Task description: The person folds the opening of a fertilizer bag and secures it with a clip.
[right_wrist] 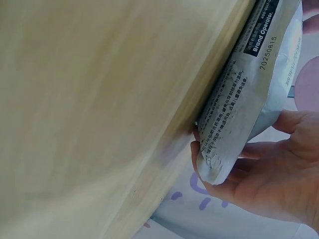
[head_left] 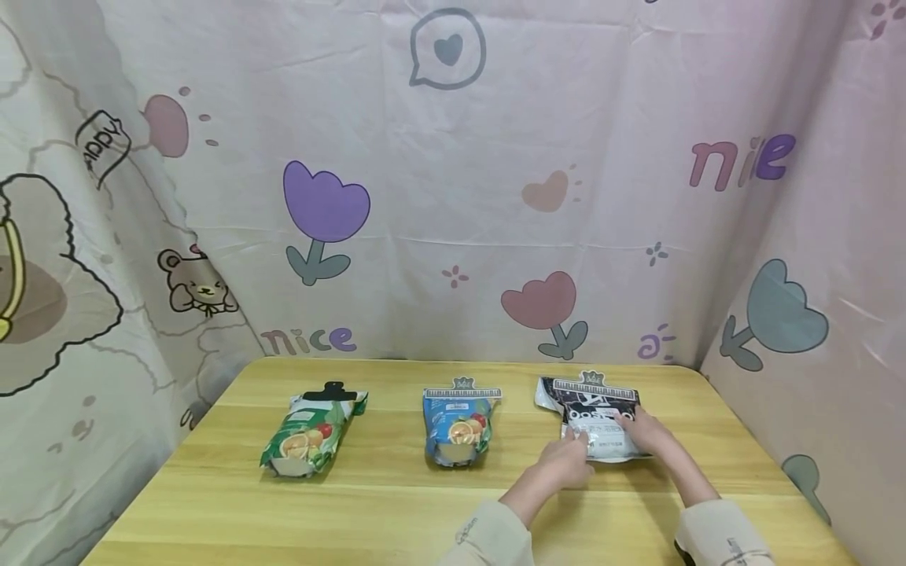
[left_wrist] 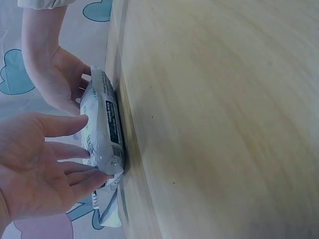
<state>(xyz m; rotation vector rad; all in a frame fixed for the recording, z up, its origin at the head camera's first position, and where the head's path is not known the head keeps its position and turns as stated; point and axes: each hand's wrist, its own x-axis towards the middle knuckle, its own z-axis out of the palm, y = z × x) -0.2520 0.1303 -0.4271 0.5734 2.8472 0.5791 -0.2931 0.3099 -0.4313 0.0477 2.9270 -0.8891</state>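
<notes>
A black-and-silver packaged bag (head_left: 614, 440) lies on the right part of the table, a wide patterned clip (head_left: 593, 385) across its far end. My left hand (head_left: 564, 462) is at the bag's near left side. In the left wrist view its fairly straight fingers touch the bag (left_wrist: 102, 124), with the thumb apart from them. At the opposite side, my right hand (head_left: 647, 431) holds the bag's edge. The right wrist view shows its fingers curled around a corner of the silver bag (right_wrist: 239, 109), the thumb against another face.
On the wooden table (head_left: 382, 519), a blue bag (head_left: 458, 428) with a similar patterned clip (head_left: 463, 390) lies in the middle. Further left is a green bag (head_left: 307, 436) with a black clip (head_left: 331, 391). Printed cloth (head_left: 439, 196) hangs behind and at both sides.
</notes>
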